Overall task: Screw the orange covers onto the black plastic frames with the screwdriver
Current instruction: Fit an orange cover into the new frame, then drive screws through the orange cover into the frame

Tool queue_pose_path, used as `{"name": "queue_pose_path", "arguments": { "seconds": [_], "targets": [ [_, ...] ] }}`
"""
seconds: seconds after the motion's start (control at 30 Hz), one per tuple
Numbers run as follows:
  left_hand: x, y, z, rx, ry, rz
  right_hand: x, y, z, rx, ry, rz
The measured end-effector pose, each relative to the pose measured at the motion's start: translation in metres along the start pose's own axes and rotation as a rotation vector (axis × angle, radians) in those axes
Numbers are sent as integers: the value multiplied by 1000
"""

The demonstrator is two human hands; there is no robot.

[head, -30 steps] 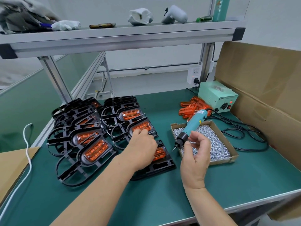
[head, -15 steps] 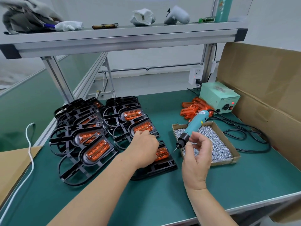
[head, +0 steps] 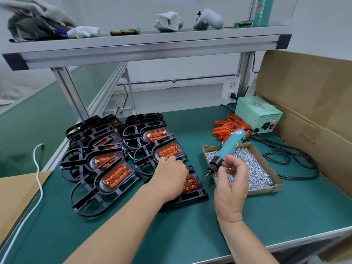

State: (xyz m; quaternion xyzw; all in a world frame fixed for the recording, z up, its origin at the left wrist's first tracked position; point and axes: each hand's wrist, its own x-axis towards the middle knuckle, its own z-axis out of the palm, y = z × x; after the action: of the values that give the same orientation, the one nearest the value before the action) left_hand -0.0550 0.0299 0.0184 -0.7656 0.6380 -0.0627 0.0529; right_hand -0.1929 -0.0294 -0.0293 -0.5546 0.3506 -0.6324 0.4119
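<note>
Left hand (head: 169, 180): on black frame (head: 192, 197) with orange cover (head: 190, 182), worktop (head: 171, 235) centre; fingers bent over cover, grip cannot tell. Right hand (head: 231, 185): fingers wrapped round screwdriver (head: 227, 147), tip down, above screw box (head: 262, 162) near right edge.

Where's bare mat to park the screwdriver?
Free: the mat's near strip in front of the screw tray; also the back gap between black frames and loose orange covers. Crowded: frames on the left, cables right of the tray.
</note>
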Motion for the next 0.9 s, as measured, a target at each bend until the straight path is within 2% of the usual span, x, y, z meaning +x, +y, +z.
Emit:
{"name": "queue_pose_path", "arguments": {
  "seconds": [0.17, 0.27, 0.37, 0.47, 0.57, 0.73, 0.83, 0.9],
  "targets": [
    [-12, -6, 8, -295, 51, -96, 10, 0, -4, -19, 3, 116],
    [-20, -8, 11, -443, 44, -147, 38, 1, -5, -135, -128, 294],
    [-23, -9, 15, -427, 60, -145, 68, -2, -7, -296, -250, 393],
    [-23, -8, 15, -410, 59, -142, 86, -2, -6, -500, -333, 394],
    [-23, -6, 12, -396, 26, -104, 97, 1, -2, -588, -386, 413],
    [-21, -5, 1, -377, -55, -101, 106, 8, 4, -560, -341, 494],
    [-18, -4, -6, -389, -92, -119, 104, 11, 4, -394, -273, 576],
    [-13, 0, -11, -452, -32, -127, 101, 15, 3, -263, -227, 610]
  ]
}}
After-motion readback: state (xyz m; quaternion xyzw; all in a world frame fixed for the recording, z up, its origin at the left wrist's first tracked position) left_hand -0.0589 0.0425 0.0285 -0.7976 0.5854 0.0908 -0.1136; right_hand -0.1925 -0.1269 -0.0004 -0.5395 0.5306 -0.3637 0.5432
